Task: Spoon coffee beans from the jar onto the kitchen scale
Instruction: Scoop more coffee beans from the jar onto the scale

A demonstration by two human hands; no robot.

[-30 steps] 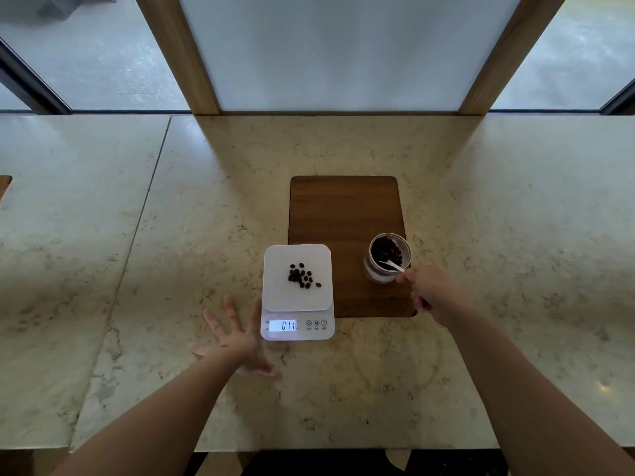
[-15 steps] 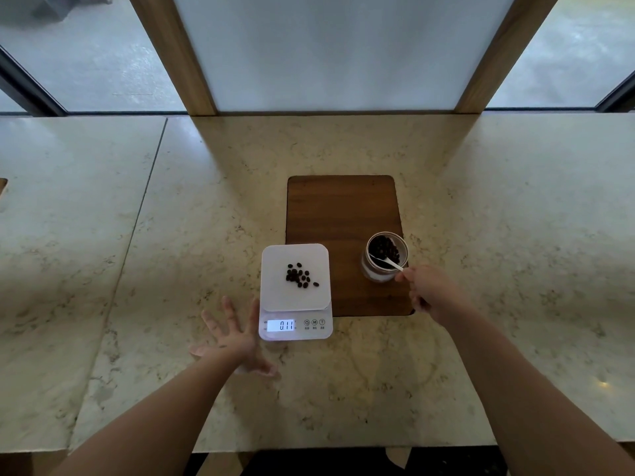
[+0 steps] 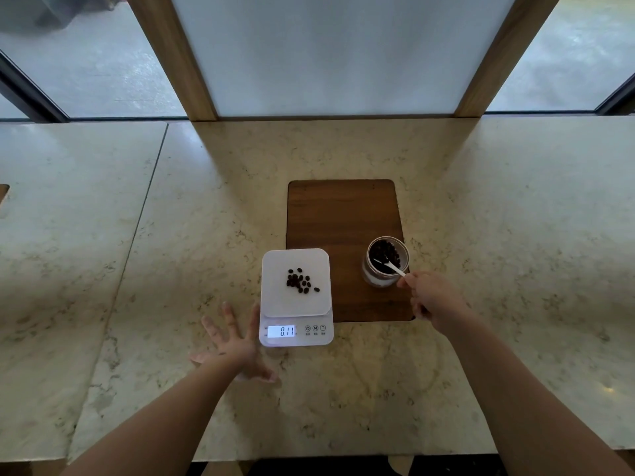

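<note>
Currently: right hand [image 3: 433,299] pinching white spoon [image 3: 390,266] by handle end, bowl inside glass jar [image 3: 385,262]. Left hand [image 3: 237,345] splayed flat, empty. Coffee beans [image 3: 301,280] light, roll-prone; level carry advised.

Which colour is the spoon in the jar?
White; the spoon shows clearly in the head view.

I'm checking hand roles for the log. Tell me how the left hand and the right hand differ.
The left hand lies flat on the counter with fingers spread, holding nothing; the right hand pinches the white spoon. The left sits beside the scale; the right reaches to the jar. Both are bare.
</note>
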